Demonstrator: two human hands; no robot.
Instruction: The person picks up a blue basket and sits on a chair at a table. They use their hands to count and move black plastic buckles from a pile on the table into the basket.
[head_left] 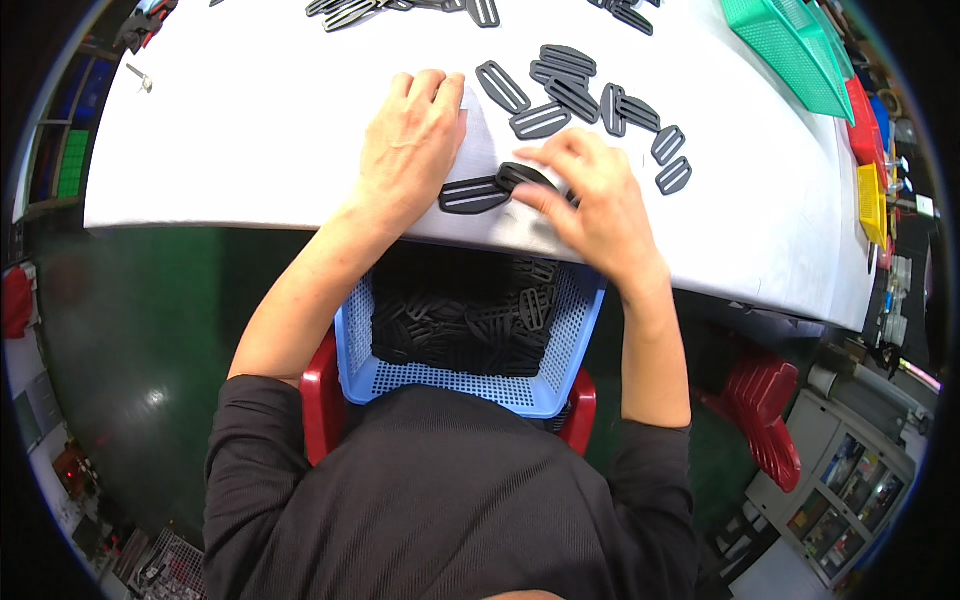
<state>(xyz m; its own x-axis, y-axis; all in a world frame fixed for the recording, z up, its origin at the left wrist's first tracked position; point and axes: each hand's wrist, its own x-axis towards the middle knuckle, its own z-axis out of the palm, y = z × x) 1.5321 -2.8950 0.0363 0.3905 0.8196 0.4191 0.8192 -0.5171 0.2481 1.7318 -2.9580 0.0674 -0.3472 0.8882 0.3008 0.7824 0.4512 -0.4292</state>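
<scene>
My right hand point(600, 200) is at the table's near edge, slightly blurred. Its thumb and fingers close around a black strap slider buckle point(522, 177), which partly overlaps another flat black slider buckle point(472, 197) on the tabletop. To the left, my left hand point(415, 130) rests on the white table with its fingers curled under; whatever they hold, if anything, is hidden. Beyond the right hand lie several loose black slider buckles point(572, 98), some overlapping. Two smaller two-slot buckles point(674, 176) sit farther right.
A blue plastic basket point(570, 350) full of black buckles is below the table edge, in front of my body. More buckles point(350, 12) lie at the far side of the white table point(250, 130). Green baskets point(800, 60) stand far right; red stacked chairs point(755, 410) are beyond.
</scene>
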